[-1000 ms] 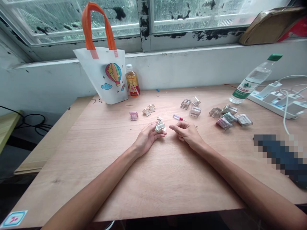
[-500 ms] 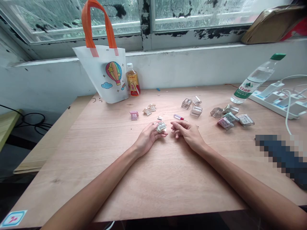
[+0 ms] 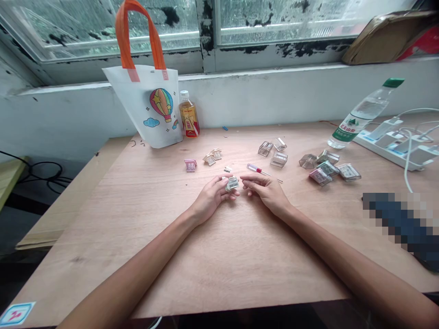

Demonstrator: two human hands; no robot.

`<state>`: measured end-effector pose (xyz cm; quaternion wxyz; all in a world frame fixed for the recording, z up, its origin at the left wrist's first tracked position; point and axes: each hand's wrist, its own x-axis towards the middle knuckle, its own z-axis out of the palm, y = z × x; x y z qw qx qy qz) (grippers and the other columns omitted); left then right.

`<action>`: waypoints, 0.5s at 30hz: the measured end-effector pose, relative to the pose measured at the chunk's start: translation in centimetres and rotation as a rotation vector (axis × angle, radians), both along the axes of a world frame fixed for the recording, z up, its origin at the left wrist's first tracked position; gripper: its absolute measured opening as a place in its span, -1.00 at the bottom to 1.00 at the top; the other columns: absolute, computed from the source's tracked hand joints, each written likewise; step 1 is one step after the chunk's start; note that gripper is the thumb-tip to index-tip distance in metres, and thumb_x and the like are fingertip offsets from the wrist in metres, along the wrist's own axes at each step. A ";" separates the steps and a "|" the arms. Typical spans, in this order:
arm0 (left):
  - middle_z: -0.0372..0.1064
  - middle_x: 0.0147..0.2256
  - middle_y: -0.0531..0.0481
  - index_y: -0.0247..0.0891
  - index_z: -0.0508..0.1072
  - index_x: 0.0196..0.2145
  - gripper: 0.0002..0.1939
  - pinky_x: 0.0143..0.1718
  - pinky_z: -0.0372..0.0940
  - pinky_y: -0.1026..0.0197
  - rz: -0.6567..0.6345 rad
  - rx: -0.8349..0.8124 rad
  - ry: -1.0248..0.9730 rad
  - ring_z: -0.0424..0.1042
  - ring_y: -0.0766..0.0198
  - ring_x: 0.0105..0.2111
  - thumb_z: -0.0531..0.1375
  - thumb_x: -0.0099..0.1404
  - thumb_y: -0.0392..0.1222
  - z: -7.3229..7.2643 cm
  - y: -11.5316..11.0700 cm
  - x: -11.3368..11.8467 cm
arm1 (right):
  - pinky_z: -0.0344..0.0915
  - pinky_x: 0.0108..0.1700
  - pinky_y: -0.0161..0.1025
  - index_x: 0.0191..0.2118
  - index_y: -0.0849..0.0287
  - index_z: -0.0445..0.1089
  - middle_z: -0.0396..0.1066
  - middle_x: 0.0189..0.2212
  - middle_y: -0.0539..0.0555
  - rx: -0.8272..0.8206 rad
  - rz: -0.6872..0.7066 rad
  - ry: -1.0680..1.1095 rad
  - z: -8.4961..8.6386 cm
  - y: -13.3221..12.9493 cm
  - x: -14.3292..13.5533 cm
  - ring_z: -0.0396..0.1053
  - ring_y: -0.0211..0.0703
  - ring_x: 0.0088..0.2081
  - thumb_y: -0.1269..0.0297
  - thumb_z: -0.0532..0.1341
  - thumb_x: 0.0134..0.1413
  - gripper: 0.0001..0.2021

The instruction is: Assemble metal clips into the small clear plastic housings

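My left hand (image 3: 214, 194) is closed around a small pale double-hole pencil sharpener (image 3: 232, 183), its silvery blades facing up. Just to the right, my right hand (image 3: 262, 187) has thumb and fingers drawn together in a pinch, a short way from the sharpener. Whatever may be between those fingertips is too small to make out. Beyond the right hand lies a screwdriver (image 3: 255, 168) with a clear and red handle. Small metal blades (image 3: 227, 169) rest on the table behind the left hand.
Cream sharpener bodies (image 3: 212, 156) and a pink one (image 3: 190, 165) lie at left. Clear covers (image 3: 279, 159) and several cased sharpeners (image 3: 320, 176) sit at right. Farther back stand a tote bag (image 3: 144, 109), a drink bottle (image 3: 189, 116), a water bottle (image 3: 360, 116) and a power strip (image 3: 387, 146).
My right hand has moved slightly left, its fingertips closer to the sharpener. The sharpener has turned a little in my left hand, its blades showing more.
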<state>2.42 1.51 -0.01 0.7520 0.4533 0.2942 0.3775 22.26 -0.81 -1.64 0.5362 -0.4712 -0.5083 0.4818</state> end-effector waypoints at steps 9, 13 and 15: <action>0.50 -0.15 -0.15 -0.31 0.40 0.00 -0.61 -0.21 0.36 0.17 0.007 -0.004 0.005 0.53 0.18 -0.24 0.30 0.30 -0.06 -0.1 0.0 0.0 | 0.42 -0.17 -0.19 -0.13 0.14 0.63 0.58 -0.21 0.11 -0.008 0.038 0.013 -0.1 0.1 0.1 0.47 -0.15 -0.25 0.03 0.42 0.00 -0.64; 0.49 -0.15 -0.15 -0.31 0.39 0.02 -0.60 -0.21 0.36 0.18 0.009 0.001 0.009 0.53 0.18 -0.24 0.30 0.31 -0.06 -0.2 0.0 0.0 | 0.42 -0.20 -0.19 -0.15 0.13 0.63 0.58 -0.30 0.08 -0.006 0.004 0.044 -0.3 0.1 0.0 0.48 -0.16 -0.30 0.06 0.44 -0.03 -0.66; 0.49 -0.14 -0.14 -0.31 0.39 0.02 -0.59 -0.21 0.37 0.18 0.015 0.012 0.021 0.53 0.18 -0.23 0.31 0.31 -0.05 -0.3 0.0 0.0 | 0.42 -0.21 -0.19 -0.19 0.13 0.63 0.58 -0.30 0.07 0.010 0.004 0.037 -0.1 0.1 -0.1 0.48 -0.15 -0.30 0.07 0.44 -0.03 -0.69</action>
